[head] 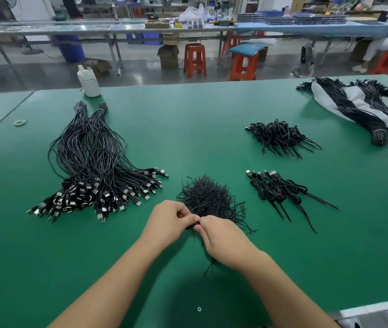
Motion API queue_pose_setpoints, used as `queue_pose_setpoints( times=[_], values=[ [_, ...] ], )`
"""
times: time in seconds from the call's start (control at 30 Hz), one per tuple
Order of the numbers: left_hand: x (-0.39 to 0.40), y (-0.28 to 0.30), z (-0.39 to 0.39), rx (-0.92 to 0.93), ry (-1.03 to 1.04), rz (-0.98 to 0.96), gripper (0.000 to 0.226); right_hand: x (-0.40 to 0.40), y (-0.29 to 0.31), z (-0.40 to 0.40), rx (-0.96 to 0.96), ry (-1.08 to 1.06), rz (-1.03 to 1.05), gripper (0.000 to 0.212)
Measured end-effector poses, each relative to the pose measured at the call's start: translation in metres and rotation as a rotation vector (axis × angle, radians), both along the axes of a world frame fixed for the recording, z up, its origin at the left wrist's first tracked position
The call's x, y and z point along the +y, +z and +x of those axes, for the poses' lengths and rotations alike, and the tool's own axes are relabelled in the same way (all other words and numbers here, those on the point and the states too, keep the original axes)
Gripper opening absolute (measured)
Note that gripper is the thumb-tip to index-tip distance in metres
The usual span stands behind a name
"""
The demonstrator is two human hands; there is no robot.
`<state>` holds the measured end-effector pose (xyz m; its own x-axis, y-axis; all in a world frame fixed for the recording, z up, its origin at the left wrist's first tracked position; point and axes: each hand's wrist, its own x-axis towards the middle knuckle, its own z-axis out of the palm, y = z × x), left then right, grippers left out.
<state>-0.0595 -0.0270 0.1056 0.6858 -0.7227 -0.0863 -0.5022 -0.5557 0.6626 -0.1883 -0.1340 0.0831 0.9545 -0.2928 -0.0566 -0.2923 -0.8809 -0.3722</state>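
Both my hands meet at the near middle of the green table [188,143]. My left hand [168,222] and my right hand [223,240] pinch a small coiled black cable [191,226] between their fingertips. Its loose end [209,268] trails out below my right hand. Just beyond my hands lies a heap of short black twist ties [208,197]. A large bundle of long black USB cables [93,166] lies to the left, plugs toward me.
Several coiled, tied cables [280,188] lie to the right, with a bigger pile [278,136] behind them. More cable bundles rest on a white bag [358,102] at the far right. A white bottle [88,81] and rubber bands [20,121] sit far left.
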Motion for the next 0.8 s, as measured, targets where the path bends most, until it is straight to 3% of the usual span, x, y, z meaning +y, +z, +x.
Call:
queue_pose_setpoints(
  times=[0.2, 0.5, 0.8],
  values=[
    [-0.002, 0.008, -0.007, 0.014, -0.046, 0.013, 0.046, 0.001, -0.002, 0.001, -0.023, -0.030, -0.091, 0.028],
    [-0.004, 0.008, -0.012, -0.216, -0.127, 0.170, 0.012, 0.003, -0.005, 0.005, 0.009, -0.042, -0.212, 0.028],
    [-0.009, -0.003, -0.024, -0.592, -0.187, 0.258, 0.010, 0.000, -0.005, 0.007, 0.017, -0.010, -0.313, 0.024]
  ],
)
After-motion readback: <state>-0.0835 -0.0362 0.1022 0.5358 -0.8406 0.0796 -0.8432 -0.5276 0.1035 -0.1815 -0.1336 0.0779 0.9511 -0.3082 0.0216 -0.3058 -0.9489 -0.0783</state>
